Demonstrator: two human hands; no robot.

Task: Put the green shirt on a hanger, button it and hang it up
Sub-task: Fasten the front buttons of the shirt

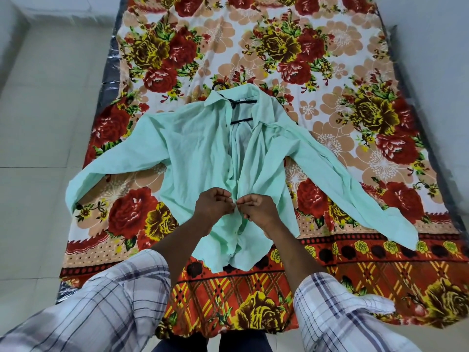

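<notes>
While the fingertips of both hands meet at the front opening of the green shirt (187, 153), each hand is curled into a pinch. The left hand (212, 205) grips one front edge and the right hand (259, 211) grips the other, knuckles almost touching. A small pale spot sits between them, probably a button; too small to confirm.

The pinch point lies well below the hanger (241, 101), on the shirt's centre line. Farther from the hanger the fronts look closed; toward it they gape open.

Judgement: buttoning is under way, working up toward the hanger. Several buttons remain and the shirt is not yet hung.

Method note: hold the buttonhole edge taut, tip the button edge-on and push it through. Check that both fronts sit level so no hole gets skipped. The cloth is thin and creased and likely to bunch, so smooth it toward the hanger first.

The hanger is black, its hook poking out past the collar. The shirt lies flat, sleeves spread either side, on a floral bedsheet (312, 49).
</notes>
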